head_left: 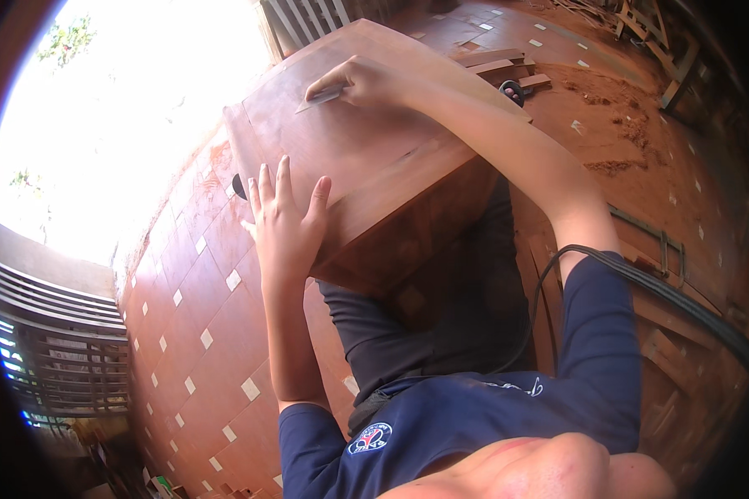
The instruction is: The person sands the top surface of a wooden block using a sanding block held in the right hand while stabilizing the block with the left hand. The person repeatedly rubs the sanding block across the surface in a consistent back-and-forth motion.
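A large reddish-brown wooden piece (374, 158), box-like with a broad flat top, stands in front of me. Its near side drops away in shadow above my legs. My right hand (358, 83) is closed round a thin flat scraper (323, 97) near the far part of the top. The scraper's pale edge lies against the wood, and my fingers hide part of it. Fingers spread, my left hand (287, 220) rests at the near left corner of the wood and holds nothing.
Red tiles with small white diamonds (234, 280) cover the floor at left. Wood offcuts (495, 65) and reddish sawdust (591, 116) lie beyond to the right. A dark cable (666, 291) crosses my right upper arm. Slatted metalwork (58, 333) stands far left.
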A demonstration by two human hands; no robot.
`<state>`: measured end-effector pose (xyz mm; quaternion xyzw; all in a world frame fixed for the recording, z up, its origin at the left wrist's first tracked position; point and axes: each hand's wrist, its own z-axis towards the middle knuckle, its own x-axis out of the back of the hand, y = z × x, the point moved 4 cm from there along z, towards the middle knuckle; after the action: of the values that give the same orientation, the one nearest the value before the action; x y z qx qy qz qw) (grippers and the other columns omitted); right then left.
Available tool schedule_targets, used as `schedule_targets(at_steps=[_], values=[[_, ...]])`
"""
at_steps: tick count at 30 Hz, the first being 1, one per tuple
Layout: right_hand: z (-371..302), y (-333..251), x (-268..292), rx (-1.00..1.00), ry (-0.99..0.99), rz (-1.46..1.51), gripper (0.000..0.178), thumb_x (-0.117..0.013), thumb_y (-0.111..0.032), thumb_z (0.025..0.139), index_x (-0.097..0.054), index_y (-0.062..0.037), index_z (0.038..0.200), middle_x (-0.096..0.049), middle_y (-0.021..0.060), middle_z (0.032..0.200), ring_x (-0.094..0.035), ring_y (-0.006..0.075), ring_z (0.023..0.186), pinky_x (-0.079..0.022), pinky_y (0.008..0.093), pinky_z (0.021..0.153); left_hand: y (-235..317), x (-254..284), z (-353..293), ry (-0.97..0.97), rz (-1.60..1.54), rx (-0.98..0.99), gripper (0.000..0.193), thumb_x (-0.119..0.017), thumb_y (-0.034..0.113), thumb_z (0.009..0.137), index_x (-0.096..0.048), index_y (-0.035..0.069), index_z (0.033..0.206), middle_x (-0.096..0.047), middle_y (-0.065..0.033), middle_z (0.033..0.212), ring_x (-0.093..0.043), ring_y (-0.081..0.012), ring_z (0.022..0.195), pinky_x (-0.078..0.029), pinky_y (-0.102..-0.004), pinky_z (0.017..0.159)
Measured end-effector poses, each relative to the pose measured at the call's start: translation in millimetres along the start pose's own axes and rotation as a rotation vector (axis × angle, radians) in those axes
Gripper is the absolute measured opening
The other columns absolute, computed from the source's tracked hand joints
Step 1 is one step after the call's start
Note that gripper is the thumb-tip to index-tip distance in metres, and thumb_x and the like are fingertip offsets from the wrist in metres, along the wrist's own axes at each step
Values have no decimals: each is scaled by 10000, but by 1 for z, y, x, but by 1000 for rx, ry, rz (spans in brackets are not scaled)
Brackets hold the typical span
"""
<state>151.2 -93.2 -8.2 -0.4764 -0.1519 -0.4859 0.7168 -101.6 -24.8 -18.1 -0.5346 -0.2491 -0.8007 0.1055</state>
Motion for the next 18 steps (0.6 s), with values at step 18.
schedule_targets(at_steps=[18], values=[[-113, -97, 69, -82, -132, 601, 260, -697, -26, 949, -674, -19, 1208, -731, 37, 1066, -686, 122, 999, -571, 293, 862, -11, 2, -4, 93, -231, 70, 780, -568, 606, 957, -453, 64, 1506, -318, -307, 1586, -274, -443, 1497, -335, -525, 1166]])
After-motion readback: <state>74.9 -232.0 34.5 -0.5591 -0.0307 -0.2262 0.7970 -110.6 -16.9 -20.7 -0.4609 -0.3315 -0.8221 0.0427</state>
